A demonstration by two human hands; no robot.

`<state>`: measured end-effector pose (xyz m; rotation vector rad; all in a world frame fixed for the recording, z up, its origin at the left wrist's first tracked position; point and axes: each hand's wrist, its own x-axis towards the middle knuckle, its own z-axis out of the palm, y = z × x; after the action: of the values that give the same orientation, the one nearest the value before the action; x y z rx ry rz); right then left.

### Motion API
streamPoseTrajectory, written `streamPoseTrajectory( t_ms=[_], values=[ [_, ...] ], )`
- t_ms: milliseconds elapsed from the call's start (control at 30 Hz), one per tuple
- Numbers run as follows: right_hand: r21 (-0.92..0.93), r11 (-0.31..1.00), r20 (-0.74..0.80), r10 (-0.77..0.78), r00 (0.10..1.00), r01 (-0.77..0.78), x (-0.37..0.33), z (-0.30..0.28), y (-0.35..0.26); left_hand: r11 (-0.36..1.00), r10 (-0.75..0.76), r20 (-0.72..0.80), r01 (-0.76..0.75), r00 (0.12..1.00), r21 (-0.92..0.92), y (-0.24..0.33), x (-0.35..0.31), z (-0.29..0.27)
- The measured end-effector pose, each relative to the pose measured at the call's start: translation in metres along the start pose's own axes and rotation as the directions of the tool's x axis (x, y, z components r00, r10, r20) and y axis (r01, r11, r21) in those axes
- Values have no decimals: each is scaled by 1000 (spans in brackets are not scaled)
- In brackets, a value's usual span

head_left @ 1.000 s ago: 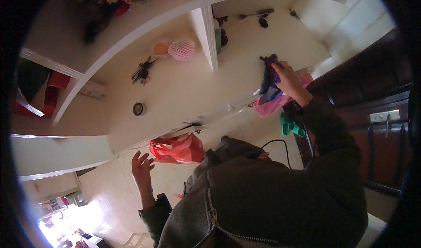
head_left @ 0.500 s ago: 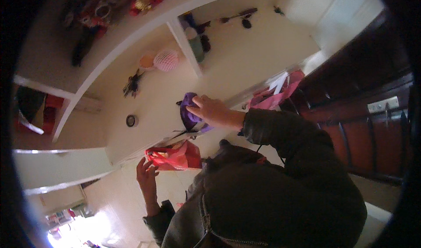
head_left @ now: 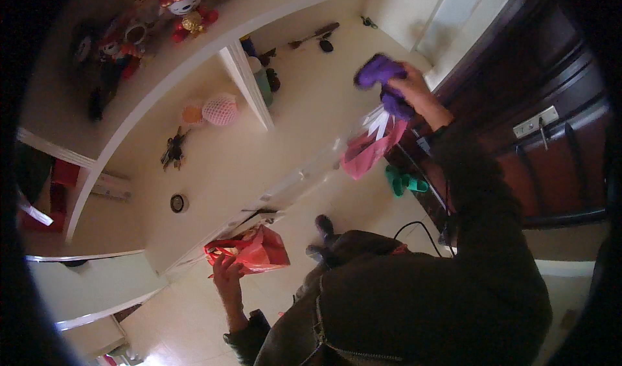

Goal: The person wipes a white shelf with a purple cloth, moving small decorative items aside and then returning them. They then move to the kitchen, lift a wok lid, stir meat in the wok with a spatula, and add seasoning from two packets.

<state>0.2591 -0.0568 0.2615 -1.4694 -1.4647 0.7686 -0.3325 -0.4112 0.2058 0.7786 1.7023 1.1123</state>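
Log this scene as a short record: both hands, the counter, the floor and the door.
right hand: holding a soft purple item near the pink bag
left hand: overlapping the red bag in this view; contact unclear
counter: pink foam-netted round item, small dark round item
floor: green slippers
door: dark reddish-brown, with a metal lock plate

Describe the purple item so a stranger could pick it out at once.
Start at the dark brown door on the right side of the picture, then look to its left, above the pink bag. There the person's right grip holds a soft-looking purple item. Its vivid purple sets it apart from that bag and the green shoes below.
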Motion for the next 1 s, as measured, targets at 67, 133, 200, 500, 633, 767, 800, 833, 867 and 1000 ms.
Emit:
streamPoseTrajectory(
  t_ms=[67, 133, 200, 500, 633, 767, 800, 833, 867, 1000],
  values=[
    [242, 965, -132, -71, 989, 101, 5, -12, -22, 1000, 0, -7, 0, 1000, 21, -4, -4, 5],
    [309, 908, -221, -220, 950, 283, 9, -5, -36, 1000, -3, -21, 3, 1000, 17, -4, -9, 10],
    [162, 942, -234, -254, 938, 296, 8, 24, -35, 1000, 16, -27, -16, 1000, 4, -2, -14, 14],
    [-498, 467, 407, -619, 672, 731, -15, 133, 19, 998, 59, -161, -57, 985, 13, 27, -21, 97],
    [-454, 633, 394, -489, 778, 627, 65, 88, 71, 993, 103, -144, -93, 984, 73, 41, -21, 165],
    [-642, 630, 266, -350, 898, 436, 144, 4, 128, 996, 60, -184, -47, 981, 73, 47, -20, 206],
    [-706, 599, 232, -309, 922, 378, 160, -14, 139, 997, 52, -165, -43, 985, 60, 49, -19, 213],
    [-783, 540, 189, -268, 945, 309, 177, -25, 146, 997, 39, -192, -24, 981, 79, 50, -18, 218],
    [-790, 557, 126, -264, 956, 258, 193, -41, 154, 996, 38, -187, -21, 982, 92, 53, -16, 225],
    [-817, 544, 103, -193, 976, 194, 206, -74, 174, 972, 156, -96, -135, 983, 194, 62, -6, 250]
  ],
)
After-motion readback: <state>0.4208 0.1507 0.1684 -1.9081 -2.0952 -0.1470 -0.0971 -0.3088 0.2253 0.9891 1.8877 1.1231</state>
